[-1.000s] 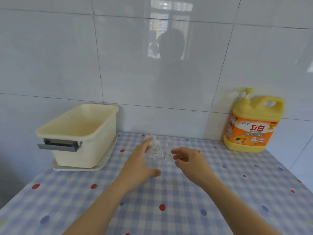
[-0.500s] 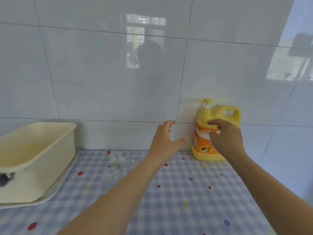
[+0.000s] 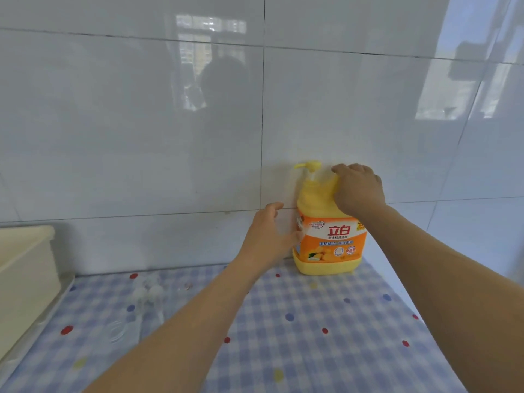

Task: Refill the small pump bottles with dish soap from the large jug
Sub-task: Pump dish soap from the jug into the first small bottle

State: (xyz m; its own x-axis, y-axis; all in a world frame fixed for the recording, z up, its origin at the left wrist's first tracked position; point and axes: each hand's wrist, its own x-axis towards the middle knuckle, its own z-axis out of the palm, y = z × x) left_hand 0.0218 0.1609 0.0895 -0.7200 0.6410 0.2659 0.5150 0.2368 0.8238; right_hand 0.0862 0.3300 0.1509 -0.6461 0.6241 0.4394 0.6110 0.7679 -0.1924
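Against the far white tiled wall (image 3: 141, 123), right of centre, on the blue-and-white checked cloth with coloured dots (image 3: 312, 321): large yellow plastic jug (image 3: 329, 242) with an orange label, upright, long axis vertical, yellow pump nozzle (image 3: 307, 165) at the top pointing left. Right hand (image 3: 358, 188) on top of it, fingers curled down over the handle and clenched round it; handle itself hidden beneath the knuckles. Left hand (image 3: 269, 236) lower, at the jug's left flank, released and spread, thumb seemingly against the label's edge, fingers reaching behind toward the wall, wrapped round nothing. Small clear pump bottles (image 3: 119, 330) well apart from the jug, down at the near left, faint against the cloth; number hard to tell, mouth of one seemingly open, white pump heads (image 3: 147, 292) lying just beyond. Cream plastic tub (image 3: 25, 279) at the left edge. Crux of the coming move, by the look of it: jug far and right, bottles near and left, hence a lift by the right hand's hold and a carry leftward and nearer, with the left hand closest to the base and best placed to steady the weight. Probably heavy if full, and apt to swing from a top hold alone.
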